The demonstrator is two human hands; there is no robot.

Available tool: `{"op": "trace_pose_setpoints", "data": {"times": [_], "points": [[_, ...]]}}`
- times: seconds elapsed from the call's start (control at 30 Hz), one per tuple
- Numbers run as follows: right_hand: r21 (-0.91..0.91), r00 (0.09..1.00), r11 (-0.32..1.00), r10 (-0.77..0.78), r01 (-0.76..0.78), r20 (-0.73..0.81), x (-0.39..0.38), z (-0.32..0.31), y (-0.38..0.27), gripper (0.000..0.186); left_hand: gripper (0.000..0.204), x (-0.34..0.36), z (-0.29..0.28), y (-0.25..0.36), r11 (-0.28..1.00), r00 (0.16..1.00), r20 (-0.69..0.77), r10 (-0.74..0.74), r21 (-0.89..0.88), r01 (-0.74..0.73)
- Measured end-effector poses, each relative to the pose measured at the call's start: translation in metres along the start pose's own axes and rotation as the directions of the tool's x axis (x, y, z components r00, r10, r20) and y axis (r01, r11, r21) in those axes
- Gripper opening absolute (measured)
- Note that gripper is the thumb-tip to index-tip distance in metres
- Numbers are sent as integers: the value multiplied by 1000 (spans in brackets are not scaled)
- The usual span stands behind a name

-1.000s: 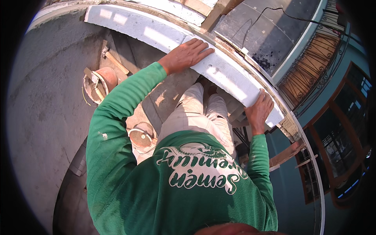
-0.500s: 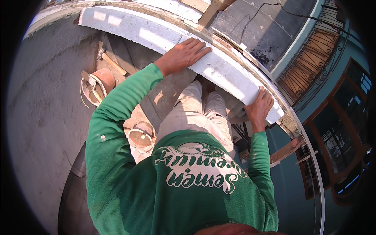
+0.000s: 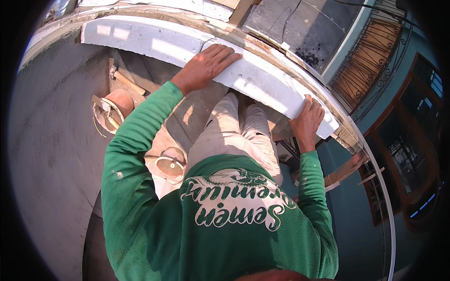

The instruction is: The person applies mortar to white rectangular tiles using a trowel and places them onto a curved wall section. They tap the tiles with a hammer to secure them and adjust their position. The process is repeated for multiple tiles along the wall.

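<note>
Two long white lightweight blocks lie end to end along the top of a wall. My left hand (image 3: 204, 67) lies across the near end of the right-hand block (image 3: 262, 89), close to the joint, its fingers reaching toward the far edge. Near the other end of that block, my right hand (image 3: 307, 119) grips it with bent fingers over the top. The left-hand block (image 3: 140, 40) is untouched, with patches of sunlight on it. Where my left thumb sits is hidden.
Below to the left stand a bucket (image 3: 123, 100) with tools in it and a wooden-handled hammer (image 3: 130, 83). A round container (image 3: 169, 167) sits beside my legs. A rough grey wall (image 3: 51, 131) curves along the left. Beyond the blocks are a dark roof panel (image 3: 300, 28) and an iron railing (image 3: 368, 61).
My view has shifted slightly, so the scene sits a little differently in the picture. Both hands stay on the same block, with no clear movement of it.
</note>
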State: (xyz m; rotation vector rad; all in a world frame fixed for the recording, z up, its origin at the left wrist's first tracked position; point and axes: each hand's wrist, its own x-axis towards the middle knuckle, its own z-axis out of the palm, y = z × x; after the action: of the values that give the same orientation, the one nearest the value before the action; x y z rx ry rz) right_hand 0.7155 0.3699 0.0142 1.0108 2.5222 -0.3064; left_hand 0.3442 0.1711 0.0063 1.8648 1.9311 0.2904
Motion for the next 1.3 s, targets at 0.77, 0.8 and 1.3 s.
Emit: {"op": "trace_pose_setpoints", "data": {"times": [0.77, 0.8, 1.3], "points": [[709, 598, 354, 793, -610, 119, -86, 63, 146, 98, 97, -19, 17, 0, 968, 994, 106, 38, 241, -63], [739, 598, 265, 769, -619, 224, -85, 63, 151, 98, 95, -27, 17, -4, 976, 995, 93, 32, 211, -51], [871, 760, 179, 588, -458, 278, -84, 90, 176, 73, 82, -68, 32, 27, 863, 837, -228, -497, -23, 505]]}}
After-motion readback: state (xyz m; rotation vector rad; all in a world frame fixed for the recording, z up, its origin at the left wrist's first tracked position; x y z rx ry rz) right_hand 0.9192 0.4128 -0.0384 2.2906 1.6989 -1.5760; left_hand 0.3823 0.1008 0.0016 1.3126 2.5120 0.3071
